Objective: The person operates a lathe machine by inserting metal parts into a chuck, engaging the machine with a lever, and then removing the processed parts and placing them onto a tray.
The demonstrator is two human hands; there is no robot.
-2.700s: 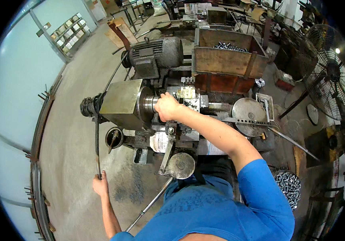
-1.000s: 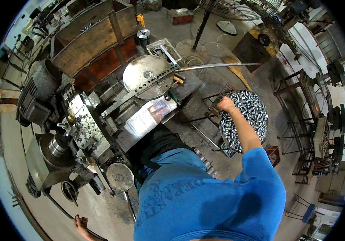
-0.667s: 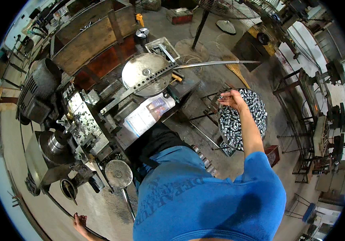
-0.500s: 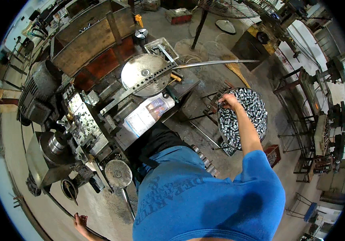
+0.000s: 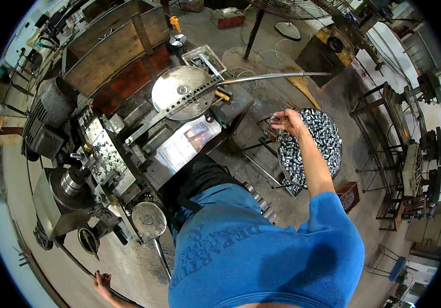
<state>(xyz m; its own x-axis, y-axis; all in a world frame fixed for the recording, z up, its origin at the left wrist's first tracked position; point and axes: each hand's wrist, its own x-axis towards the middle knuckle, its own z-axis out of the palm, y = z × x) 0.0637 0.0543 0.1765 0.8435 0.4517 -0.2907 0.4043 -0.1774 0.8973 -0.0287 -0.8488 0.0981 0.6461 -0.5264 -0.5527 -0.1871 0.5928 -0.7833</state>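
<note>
My right hand [image 5: 288, 122] is raised over the left rim of a round tray [image 5: 279, 154] heaped with small shiny metal cylinders [image 5: 317, 136]. Its fingers are pinched together, with what looks like one small metal part [image 5: 273, 118] at the tips, partly hidden. Down at the lower left, my left hand [image 5: 103, 280] has its fingers curled around a long dark bar [image 5: 77, 263] that runs past the machine. Part of that grip is hidden from view.
A greasy machine with a chip-covered bed [image 5: 108, 149] and round chuck [image 5: 72, 180] stands at left. Beyond my lap are a round metal disc [image 5: 172, 88], a perforated bar [image 5: 151, 122] and a printed sheet [image 5: 182, 149]. A broom [image 5: 305, 91] lies behind the tray.
My right hand has lifted off the metal cylinders and shifted slightly left and up, fingers now showing past the rim. My left hand stays at the bar.
</note>
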